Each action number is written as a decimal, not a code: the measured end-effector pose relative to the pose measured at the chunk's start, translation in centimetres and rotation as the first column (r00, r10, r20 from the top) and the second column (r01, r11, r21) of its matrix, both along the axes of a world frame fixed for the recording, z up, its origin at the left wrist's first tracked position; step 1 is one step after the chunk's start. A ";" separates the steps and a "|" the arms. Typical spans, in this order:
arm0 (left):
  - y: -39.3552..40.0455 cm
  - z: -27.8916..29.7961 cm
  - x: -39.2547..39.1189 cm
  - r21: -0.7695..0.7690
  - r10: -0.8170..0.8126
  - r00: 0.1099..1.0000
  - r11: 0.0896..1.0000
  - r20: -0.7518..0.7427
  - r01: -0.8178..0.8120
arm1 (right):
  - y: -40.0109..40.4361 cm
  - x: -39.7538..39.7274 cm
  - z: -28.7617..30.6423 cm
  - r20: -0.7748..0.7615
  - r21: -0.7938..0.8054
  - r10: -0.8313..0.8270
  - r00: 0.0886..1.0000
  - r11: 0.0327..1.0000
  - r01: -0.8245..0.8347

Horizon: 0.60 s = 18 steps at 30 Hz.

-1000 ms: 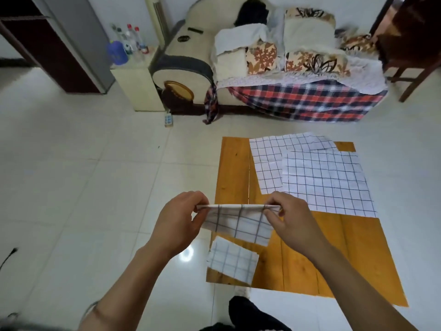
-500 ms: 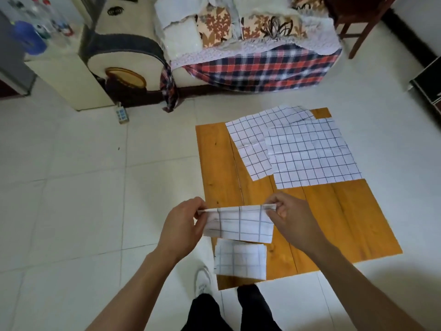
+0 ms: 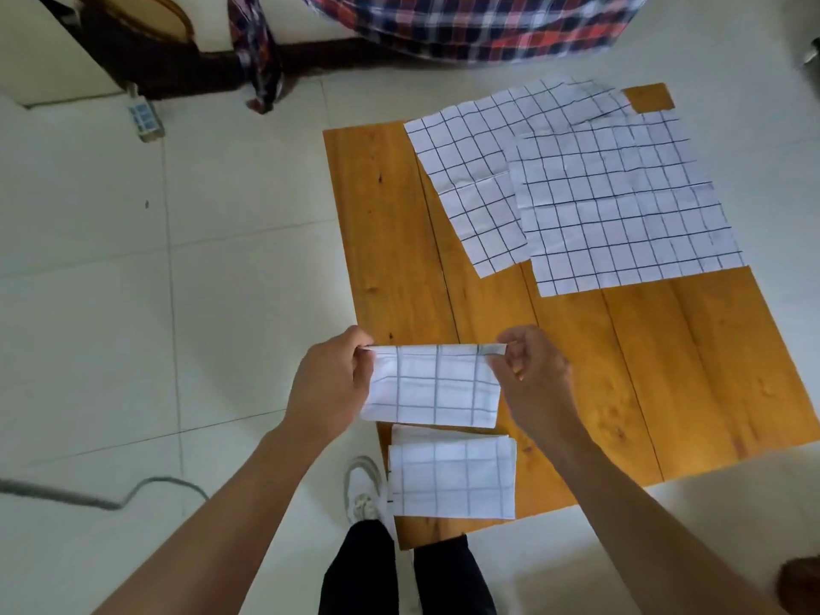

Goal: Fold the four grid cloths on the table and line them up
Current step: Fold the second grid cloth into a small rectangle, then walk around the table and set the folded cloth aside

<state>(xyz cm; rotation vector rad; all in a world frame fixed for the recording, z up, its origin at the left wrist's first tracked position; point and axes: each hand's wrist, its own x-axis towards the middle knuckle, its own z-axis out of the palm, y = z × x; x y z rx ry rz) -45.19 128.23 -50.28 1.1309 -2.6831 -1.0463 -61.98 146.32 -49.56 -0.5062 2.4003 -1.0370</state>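
1. Nearest you, a folded cloth (image 3: 452, 477) lies flat on the table (image 3: 390, 241) at its near left corner. Its long side runs left to right, and its left edge sits just beside the table's left edge.

2. Just above and beyond it, you hold a second folded cloth (image 3: 432, 386) in the air. Your left hand (image 3: 330, 383) pinches its top left corner and your right hand (image 3: 532, 379) pinches its top right corner, thumb against curled fingers on each side. The top edge is stretched level between your hands and the rest hangs down toward you.

3. This is the relation the next move turns on, as I judge it: the held cloth's long side already runs parallel to that of the laid one, and its hanging bottom edge sits just past the laid cloth's far edge. You need only set it straight down on the bare wood beyond, with left edges matched. Both hands are equally near, so lower them together to keep it square.

4. Farther off, two open cloths lie unfolded at the far right of the table. The nearer open cloth (image 3: 630, 215) overlaps the farther open cloth (image 3: 470, 170), which is turned at a slant. Your right hand is nearer to them.
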 end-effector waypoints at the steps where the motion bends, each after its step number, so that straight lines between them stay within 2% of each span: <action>1: 0.1 -0.8 -0.2 0.014 0.011 1.000 1.000 0.005 -0.011 | -0.4 -0.3 -0.9 0.001 0.016 -0.004 1.000 1.000 0.004; 5: -0.4 -3.1 -0.7 0.045 0.064 0.995 0.997 0.077 -0.068 | -1.6 -1.7 -2.9 0.008 0.113 0.088 0.996 0.990 -0.088; 8: -1.2 -2.6 -0.9 0.042 0.136 0.980 0.989 0.146 -0.144 | -1.9 -2.5 -2.0 0.001 0.133 0.137 0.991 0.982 -0.136; 12: -2.0 0.3 -1.5 0.037 0.135 0.981 0.989 0.136 -0.141 | -1.8 -2.9 0.7 -0.004 0.139 0.186 0.983 0.973 -0.184; 18: -2.1 8.1 -2.3 0.017 0.009 1.000 1.000 0.029 -0.009 | -2.0 -2.3 8.6 -0.054 0.158 0.316 0.947 0.939 -0.305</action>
